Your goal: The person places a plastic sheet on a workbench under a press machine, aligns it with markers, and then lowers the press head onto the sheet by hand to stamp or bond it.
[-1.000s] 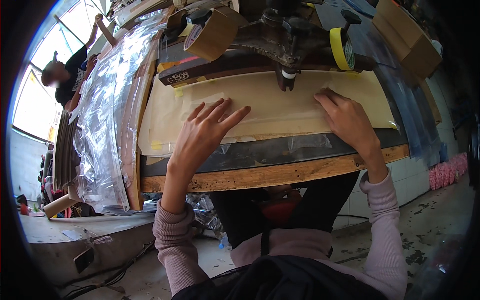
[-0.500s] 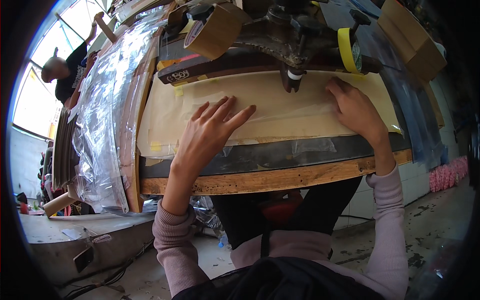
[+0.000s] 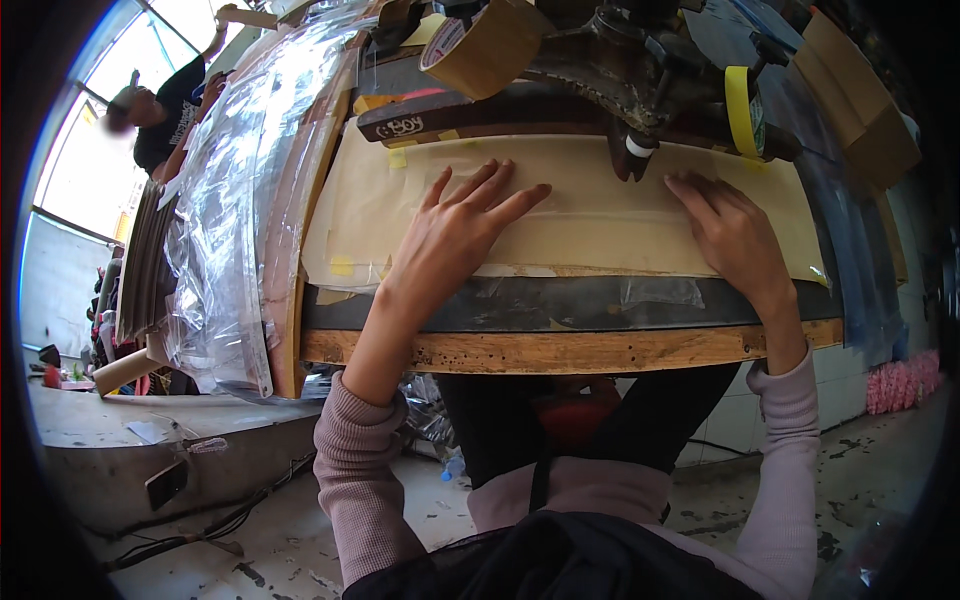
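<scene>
A cream-coloured sheet (image 3: 580, 230), with small yellow tape pieces at its edges, lies on the dark worktop (image 3: 480, 308). My left hand (image 3: 455, 225) rests palm down on the left half of the sheet, fingers spread, holding nothing. On the right half my right hand (image 3: 735, 235) touches the sheet with its fingers stretched toward the middle, thumb and index tips close together. I see nothing between them. Just beyond the hands, a dark metal frame with a bar (image 3: 500, 112) spans the sheet's far edge, and its pronged tip (image 3: 630, 165) points down near my right fingertips.
A brown tape roll (image 3: 485, 48) and a yellow tape roll (image 3: 742, 110) hang on the frame. Clear plastic sheets (image 3: 235, 200) cover the left side. A wooden strip (image 3: 560, 350) edges the front. A cardboard box (image 3: 855, 95) stands right. Another person (image 3: 165, 125) is far left.
My right fingers were more bent and pinched and now stretch flatter over the sheet. My left hand keeps its spread pose. The whole view has shifted slightly.
</scene>
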Demonstrator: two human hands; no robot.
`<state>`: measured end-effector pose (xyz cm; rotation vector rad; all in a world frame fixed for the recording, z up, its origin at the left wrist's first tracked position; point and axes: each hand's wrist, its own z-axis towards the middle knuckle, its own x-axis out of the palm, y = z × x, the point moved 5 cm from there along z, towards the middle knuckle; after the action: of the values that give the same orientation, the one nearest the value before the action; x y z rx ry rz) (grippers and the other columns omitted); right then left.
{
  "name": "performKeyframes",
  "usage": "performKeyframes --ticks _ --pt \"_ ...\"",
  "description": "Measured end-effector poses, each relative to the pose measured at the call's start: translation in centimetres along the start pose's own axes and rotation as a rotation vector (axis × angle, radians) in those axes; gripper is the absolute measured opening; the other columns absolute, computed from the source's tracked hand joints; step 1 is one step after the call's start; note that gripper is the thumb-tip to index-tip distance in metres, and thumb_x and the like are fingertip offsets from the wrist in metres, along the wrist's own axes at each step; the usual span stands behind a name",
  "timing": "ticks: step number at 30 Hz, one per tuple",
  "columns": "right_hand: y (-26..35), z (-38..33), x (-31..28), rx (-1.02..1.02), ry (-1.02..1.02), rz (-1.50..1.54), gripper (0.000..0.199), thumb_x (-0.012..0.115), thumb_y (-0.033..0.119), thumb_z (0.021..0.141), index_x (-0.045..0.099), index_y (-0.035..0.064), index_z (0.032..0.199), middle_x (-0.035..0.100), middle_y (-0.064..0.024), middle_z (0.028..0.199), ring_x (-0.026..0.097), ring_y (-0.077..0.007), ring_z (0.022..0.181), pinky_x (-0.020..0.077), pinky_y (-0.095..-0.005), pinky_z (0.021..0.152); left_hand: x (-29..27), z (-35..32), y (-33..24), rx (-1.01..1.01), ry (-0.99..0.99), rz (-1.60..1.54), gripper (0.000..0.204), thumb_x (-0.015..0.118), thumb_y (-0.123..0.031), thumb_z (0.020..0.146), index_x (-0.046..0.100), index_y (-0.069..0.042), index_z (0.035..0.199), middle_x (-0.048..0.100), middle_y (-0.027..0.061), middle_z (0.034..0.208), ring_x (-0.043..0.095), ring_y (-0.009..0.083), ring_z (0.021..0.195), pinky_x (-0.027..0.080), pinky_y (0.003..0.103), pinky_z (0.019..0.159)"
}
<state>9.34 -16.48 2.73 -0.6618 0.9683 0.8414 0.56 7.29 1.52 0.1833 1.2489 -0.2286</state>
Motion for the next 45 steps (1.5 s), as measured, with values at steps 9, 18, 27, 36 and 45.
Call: performKeyframes --ticks 9,18,27,36,45 --pt "-0.2 -0.9 0.9 0.019 0.034 -0.065 0.031 0.055 -0.002 0.079 0.058 0.0001 0.110 0.061 -0.0172 0.113 0.063 -0.0293 0.100 0.0545 -0.0349 0.082 0.4 0.3 -0.1 0.009 -0.002 0.029 0.047 0.052 -0.014 0.088 0.046 -0.026 0.133 0.046 0.0085 0.138 0.040 0.0257 0.130 0.028 0.050 0.109" --pt "-0.3 -0.7 0.9 0.041 0.043 -0.016 0.032 0.053 -0.001 0.080 0.057 -0.0001 0.112 0.060 -0.0179 0.115 0.061 -0.0304 0.104 0.0526 -0.0358 0.087 0.4 0.1 0.1 -0.032 0.007 -0.029 0.046 0.054 -0.013 0.087 0.049 -0.024 0.131 0.045 0.0079 0.139 0.042 0.0254 0.128 0.035 0.052 0.104" --pt "-0.2 -0.9 1.0 0.053 0.036 -0.030 0.032 0.053 -0.002 0.079 0.057 -0.0013 0.110 0.060 -0.0181 0.114 0.061 -0.0296 0.103 0.0521 -0.0359 0.087 0.0 0.3 -0.1 -0.014 -0.011 -0.072 0.043 0.054 -0.011 0.086 0.051 -0.022 0.128 0.047 0.0090 0.136 0.044 0.0259 0.127 0.035 0.051 0.104" --pt "0.0 -0.7 0.7 -0.009 -0.057 -0.088 0.029 0.056 0.001 0.076 0.059 0.0004 0.105 0.063 -0.0159 0.107 0.064 -0.0262 0.095 0.0530 -0.0321 0.085 -0.3 0.6 -0.2 -0.046 0.033 -0.067 0.044 0.055 -0.011 0.087 0.050 -0.020 0.129 0.049 0.0103 0.135 0.045 0.0269 0.126 0.035 0.049 0.103" --pt "0.2 -1.6 1.2 0.046 0.038 -0.209 0.033 0.056 0.000 0.077 0.058 -0.0024 0.109 0.064 -0.0175 0.107 0.064 -0.0269 0.099 0.0540 -0.0326 0.083 -0.9 0.0 -0.4 -0.065 0.078 -0.094 0.048 0.051 -0.009 0.086 0.048 -0.020 0.133 0.048 0.0107 0.135 0.042 0.0268 0.128 0.031 0.049 0.107"
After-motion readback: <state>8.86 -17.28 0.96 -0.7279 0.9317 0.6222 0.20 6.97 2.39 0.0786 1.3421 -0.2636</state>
